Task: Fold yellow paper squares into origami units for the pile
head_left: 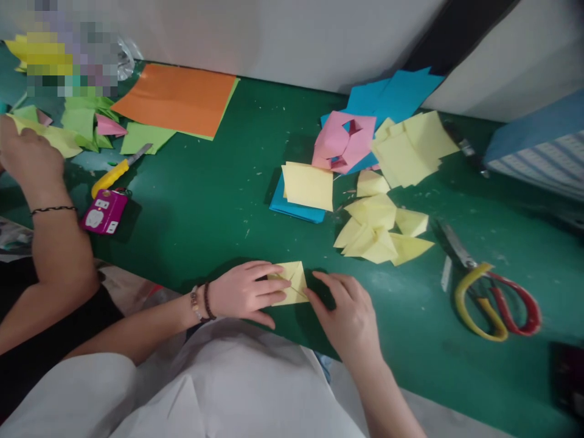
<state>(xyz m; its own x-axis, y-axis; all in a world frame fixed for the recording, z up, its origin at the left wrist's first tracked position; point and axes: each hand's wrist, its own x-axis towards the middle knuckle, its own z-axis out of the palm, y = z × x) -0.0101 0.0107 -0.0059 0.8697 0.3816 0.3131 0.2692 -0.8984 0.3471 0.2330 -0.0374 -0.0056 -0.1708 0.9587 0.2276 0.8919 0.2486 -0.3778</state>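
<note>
A small folded yellow paper lies on the green table near its front edge, with crease lines meeting around its middle. My left hand rests flat on its left part, fingers spread apart. At the paper's right corner is my right hand, its thumb touching the edge and its index finger held apart from the thumb. Beyond the paper, a stack of pale yellow squares sits on blue paper. Several folded yellow pieces are heaped to the right of that stack.
Scissors lie at right on the table. Pink folded paper, yellow sheets and blue sheets are behind. Orange paper, a yellow cutter, a purple box and another person's hand are left.
</note>
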